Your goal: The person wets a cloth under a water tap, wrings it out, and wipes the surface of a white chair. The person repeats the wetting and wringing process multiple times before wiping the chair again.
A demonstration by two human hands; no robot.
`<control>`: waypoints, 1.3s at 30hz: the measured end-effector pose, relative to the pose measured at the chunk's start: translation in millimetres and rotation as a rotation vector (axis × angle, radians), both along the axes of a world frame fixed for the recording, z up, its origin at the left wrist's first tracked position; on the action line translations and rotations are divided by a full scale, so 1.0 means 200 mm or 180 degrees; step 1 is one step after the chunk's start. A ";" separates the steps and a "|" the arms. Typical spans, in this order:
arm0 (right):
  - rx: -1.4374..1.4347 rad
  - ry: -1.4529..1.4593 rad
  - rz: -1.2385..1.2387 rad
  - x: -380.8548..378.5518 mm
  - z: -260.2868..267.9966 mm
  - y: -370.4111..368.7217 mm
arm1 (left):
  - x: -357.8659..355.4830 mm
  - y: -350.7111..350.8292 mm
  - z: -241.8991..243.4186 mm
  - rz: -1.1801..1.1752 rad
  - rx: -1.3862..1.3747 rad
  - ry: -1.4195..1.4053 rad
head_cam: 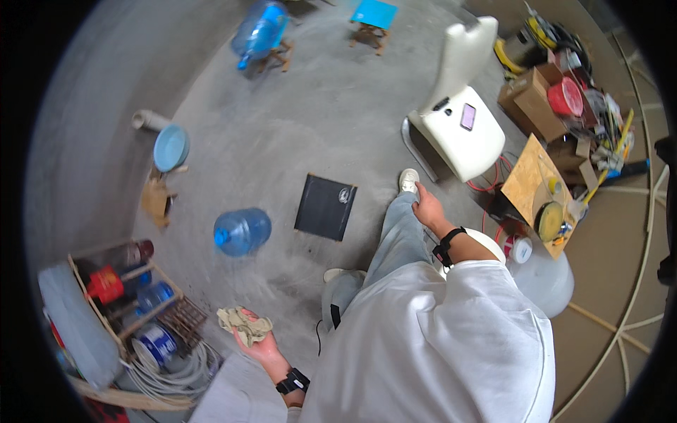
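Observation:
My left hand (258, 346) is closed around a crumpled beige cloth (244, 325), held palm up above the floor. Beside it lie coils of pale hose (172, 378) and a wooden rack (177, 293). My right hand (431, 209) hangs over my jeans leg near a white shoe (408, 181), one finger stretched out. Nothing shows in that hand, though its palm is turned away. In front of me, a folding stool with a black seat (325, 207) stands on the concrete floor. A blue water jug (243, 231) lies on its side left of the stool.
A white chair (463, 132) with a phone (468, 117) on its seat stands ahead to the right. Behind it are cardboard boxes (531, 100) and a vacuum cleaner (521, 47). A blue basin (171, 148) sits near the left wall. Another jug (259, 31) rests on a far stool.

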State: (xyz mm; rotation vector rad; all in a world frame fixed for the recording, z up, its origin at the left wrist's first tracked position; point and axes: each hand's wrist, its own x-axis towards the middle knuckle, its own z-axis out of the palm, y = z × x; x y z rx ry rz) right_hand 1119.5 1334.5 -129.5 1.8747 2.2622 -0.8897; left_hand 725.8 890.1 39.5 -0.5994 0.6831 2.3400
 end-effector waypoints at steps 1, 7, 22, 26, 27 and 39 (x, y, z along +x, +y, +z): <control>0.0021 -0.0020 0.0093 -0.07 0.04 -0.09 | -0.05 -0.18 0.00 0.0051 0.0116 0.0104; 0.0178 -0.0051 0.0729 -0.51 0.30 -0.40 | -0.16 -0.94 0.07 0.0649 0.0099 0.0368; 0.0016 0.0674 0.2036 -1.97 0.23 -0.96 | -0.28 -1.71 0.25 0.0950 0.0605 0.1062; -0.0168 0.0900 0.2652 -2.43 0.39 -1.28 | -0.29 -1.84 0.38 0.2216 -0.0324 0.0618; -0.0182 0.1005 0.2802 -2.53 0.43 -1.38 | -0.30 -1.89 0.39 0.2265 -0.0291 0.0601; -0.0204 0.1582 0.3929 -3.41 0.90 -3.00 | -0.96 -3.09 0.27 0.2826 0.0149 0.0341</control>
